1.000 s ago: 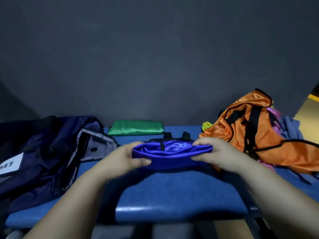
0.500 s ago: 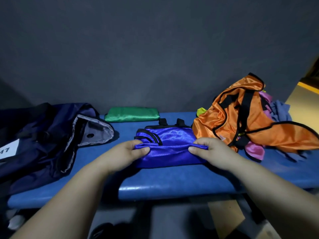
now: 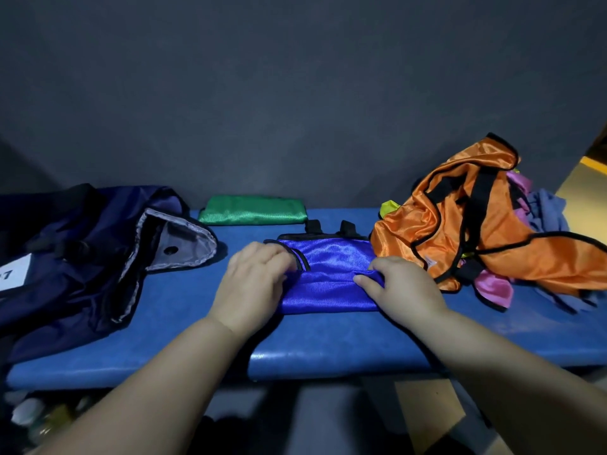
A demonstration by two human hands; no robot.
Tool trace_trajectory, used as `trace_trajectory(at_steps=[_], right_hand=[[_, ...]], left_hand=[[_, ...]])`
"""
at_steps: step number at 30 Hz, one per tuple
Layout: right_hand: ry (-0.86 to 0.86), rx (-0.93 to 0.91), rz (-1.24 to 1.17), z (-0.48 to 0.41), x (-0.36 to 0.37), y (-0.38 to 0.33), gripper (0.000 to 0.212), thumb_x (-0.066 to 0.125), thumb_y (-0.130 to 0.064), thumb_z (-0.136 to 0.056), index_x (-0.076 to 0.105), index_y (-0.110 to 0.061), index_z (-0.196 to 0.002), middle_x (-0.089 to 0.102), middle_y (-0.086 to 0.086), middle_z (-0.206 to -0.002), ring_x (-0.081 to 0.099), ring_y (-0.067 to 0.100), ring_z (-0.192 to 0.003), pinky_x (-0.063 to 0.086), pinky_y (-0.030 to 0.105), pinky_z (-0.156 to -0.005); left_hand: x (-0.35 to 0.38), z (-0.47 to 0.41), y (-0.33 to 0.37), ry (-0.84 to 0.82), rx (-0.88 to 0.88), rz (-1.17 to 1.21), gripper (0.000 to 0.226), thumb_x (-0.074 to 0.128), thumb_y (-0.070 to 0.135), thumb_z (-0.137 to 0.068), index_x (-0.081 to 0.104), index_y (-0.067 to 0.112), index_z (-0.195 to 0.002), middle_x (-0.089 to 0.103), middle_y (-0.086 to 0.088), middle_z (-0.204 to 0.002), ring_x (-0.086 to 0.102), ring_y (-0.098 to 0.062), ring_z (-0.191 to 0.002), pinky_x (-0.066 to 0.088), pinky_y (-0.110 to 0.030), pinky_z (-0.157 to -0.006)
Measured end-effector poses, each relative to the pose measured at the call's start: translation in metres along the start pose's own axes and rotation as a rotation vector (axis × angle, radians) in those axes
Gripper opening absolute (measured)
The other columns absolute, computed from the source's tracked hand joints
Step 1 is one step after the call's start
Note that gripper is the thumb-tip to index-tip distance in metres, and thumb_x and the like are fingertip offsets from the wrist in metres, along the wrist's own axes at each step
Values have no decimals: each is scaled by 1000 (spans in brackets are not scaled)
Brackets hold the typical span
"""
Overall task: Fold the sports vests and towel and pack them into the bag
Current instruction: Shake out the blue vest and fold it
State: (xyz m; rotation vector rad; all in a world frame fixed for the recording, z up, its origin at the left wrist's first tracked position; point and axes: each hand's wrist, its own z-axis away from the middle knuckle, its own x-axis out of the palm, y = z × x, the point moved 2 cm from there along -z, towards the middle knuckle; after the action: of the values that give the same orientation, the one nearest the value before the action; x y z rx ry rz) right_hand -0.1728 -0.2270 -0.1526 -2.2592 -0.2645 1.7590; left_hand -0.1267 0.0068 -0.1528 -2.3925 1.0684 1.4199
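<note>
A shiny blue vest [image 3: 331, 277] with black trim lies folded on the blue bench [image 3: 328, 343]. My left hand [image 3: 253, 284] grips its left end and my right hand [image 3: 402, 287] pinches a fold at its right end. A folded green vest [image 3: 253, 210] rests at the back of the bench. An orange vest [image 3: 466, 221] with black trim sits crumpled at the right, over pink cloth [image 3: 492, 285] and a grey-blue towel [image 3: 545, 211]. The dark navy bag [image 3: 82, 254] lies open at the left, its grey-lined flap [image 3: 184, 244] turned out.
A dark grey wall stands right behind the bench. A white label [image 3: 13, 272] shows on the bag at the far left. Yellow-green cloth [image 3: 389, 206] peeks out beside the orange vest. Pale objects [image 3: 29, 412] lie on the floor below the bench's left end.
The blue vest has come down from being held above the bench to lying flat on it. Both hands have moved onto its ends, pressing and pinching the fold.
</note>
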Motion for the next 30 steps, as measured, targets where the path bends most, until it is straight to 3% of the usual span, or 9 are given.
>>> trace_trajectory(at_steps=[2,5,8,10,13,17,26,28,30], right_hand=[[6,-14,37,0,2,1,34,55,-50,-93,48,-22,-76,44,-7,-74,48,18,-70,26,22,-49],[-3,11,80,0,2,-2,27,55,-49,-93,53,-23,-86,51,-7,-85,55,20,-81,32,25,-54],[85,-39,105,3,-2,-7,32,66,-36,-89,58,-21,-115,57,-1,-110,54,21,-105,45,31,-81],[175,-214,143,7,-3,-15,35,72,-23,-83,61,-18,-116,62,1,-113,56,24,-112,45,39,-92],[30,-395,131,12,7,-24,37,47,-34,-94,62,-20,-125,63,-1,-127,53,22,-126,39,38,-104],[-305,-330,109,18,24,-18,81,-1,-68,-88,27,-28,-152,25,-8,-159,16,8,-148,9,25,-119],[-449,-268,81,24,10,12,91,-6,-78,-75,5,-35,-154,-2,-21,-158,-11,-3,-145,-6,23,-118],[-451,-267,76,23,9,20,102,-12,-87,-68,4,-35,-154,-3,-23,-157,-10,-5,-145,-7,21,-117],[-461,-262,72,21,5,23,94,0,-84,-75,5,-34,-154,-2,-23,-156,-9,-6,-144,-4,19,-117]], left_hand=[[-2,-1,8,-51,148,82,25,50,9,-74,64,25,-88,67,8,-87,54,-19,-84,42,-26,-72],[3,5,15,-224,184,132,35,41,26,-85,69,21,-106,71,4,-104,61,-17,-97,39,-19,-86],[12,11,10,-393,137,84,61,21,49,-91,60,22,-130,61,3,-133,53,-18,-126,25,-22,-110],[16,13,7,-449,126,88,71,13,56,-89,53,24,-138,52,4,-143,42,-15,-136,13,-24,-114],[18,15,3,-481,112,144,74,15,66,-90,44,26,-144,43,8,-150,30,-11,-143,5,-16,-113],[19,20,-5,-544,121,184,78,11,70,-88,33,29,-150,27,15,-156,13,-4,-146,-6,-7,-110],[10,25,-28,-619,32,249,94,12,85,-77,21,31,-153,7,21,-154,1,6,-141,-8,-2,-107],[7,25,-30,-646,1,241,78,26,73,-87,19,32,-153,9,19,-157,0,7,-142,-5,-8,-114],[4,25,-28,-666,-18,229,65,46,48,-97,17,33,-153,10,19,-157,0,8,-140,0,-18,-119]])
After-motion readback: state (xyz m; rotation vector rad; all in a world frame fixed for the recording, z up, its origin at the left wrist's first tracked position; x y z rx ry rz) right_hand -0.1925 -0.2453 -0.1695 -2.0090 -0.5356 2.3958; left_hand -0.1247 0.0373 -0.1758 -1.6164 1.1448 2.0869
